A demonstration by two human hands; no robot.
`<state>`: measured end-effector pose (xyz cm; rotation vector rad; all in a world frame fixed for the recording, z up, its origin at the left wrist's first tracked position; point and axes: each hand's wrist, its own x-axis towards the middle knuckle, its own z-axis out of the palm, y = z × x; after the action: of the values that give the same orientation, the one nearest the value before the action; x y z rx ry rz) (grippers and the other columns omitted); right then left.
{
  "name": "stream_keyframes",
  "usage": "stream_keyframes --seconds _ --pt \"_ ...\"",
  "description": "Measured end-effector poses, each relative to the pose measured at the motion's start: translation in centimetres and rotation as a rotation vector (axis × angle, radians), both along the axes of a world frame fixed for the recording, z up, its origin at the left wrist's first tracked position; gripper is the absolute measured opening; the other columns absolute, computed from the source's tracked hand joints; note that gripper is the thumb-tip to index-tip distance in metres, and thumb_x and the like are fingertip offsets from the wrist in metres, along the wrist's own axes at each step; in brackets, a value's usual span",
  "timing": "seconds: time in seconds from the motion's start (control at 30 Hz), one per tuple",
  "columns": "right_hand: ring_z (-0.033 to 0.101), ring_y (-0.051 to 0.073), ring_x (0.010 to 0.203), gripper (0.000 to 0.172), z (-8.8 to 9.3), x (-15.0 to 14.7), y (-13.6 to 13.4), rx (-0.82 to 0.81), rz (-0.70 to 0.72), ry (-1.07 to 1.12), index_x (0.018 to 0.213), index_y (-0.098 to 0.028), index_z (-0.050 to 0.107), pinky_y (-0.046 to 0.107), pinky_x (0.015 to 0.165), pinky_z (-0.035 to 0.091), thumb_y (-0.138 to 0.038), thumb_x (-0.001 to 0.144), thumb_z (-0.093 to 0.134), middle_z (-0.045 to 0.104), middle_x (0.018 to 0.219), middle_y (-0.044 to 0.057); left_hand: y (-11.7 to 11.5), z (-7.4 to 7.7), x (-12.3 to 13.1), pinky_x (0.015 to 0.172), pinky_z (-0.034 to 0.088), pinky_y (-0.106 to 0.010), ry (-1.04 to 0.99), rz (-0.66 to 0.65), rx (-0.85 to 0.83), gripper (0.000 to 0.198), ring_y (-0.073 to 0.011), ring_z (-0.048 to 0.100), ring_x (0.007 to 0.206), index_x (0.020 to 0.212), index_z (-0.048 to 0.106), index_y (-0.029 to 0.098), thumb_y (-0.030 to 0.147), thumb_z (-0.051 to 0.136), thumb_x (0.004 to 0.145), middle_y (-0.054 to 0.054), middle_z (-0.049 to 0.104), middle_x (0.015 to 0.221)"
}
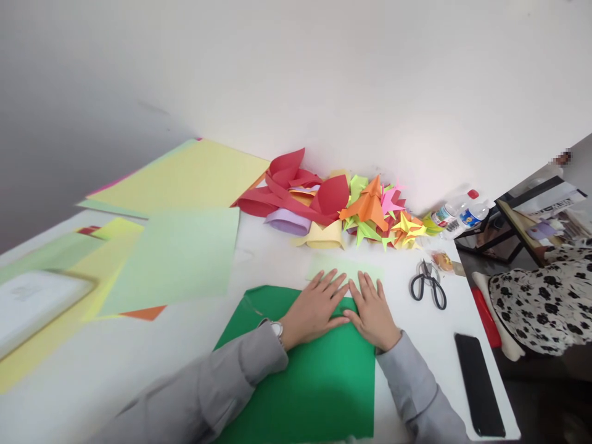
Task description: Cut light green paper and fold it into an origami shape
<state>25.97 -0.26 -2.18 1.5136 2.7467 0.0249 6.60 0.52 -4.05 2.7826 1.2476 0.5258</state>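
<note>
Paper sheet (319,388); vivid green, broad

Large deep-green paper sheet (319,394), spread out, far edge near a small pale-green paper piece (346,262).

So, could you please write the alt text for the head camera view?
Two hands lie palm-down over a green sheet and the edge of a pale green paper on a white table. Behind them are colourful paper shapes; scissors and a black phone lie to the right.
</note>
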Motion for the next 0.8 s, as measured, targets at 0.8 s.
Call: stream_keyframes --seconds 0.8 --pt "0.023 0.03 0.138 0.066 0.2 -0.2 -0.4 0.024 -0.025 -0.009 0.142 -0.017 0.032 0.053 0.108 0.021 -0.055 0.089 0.04 0.027 0.15 0.017 -1.8 -0.5 0.5 0.11 0.021 -0.047 0.064 0.159 0.004 0.076 -0.0329 0.028 0.136 0.132 0.046 0.002 0.061 0.03 0.087 -0.021 0.035 0.145"
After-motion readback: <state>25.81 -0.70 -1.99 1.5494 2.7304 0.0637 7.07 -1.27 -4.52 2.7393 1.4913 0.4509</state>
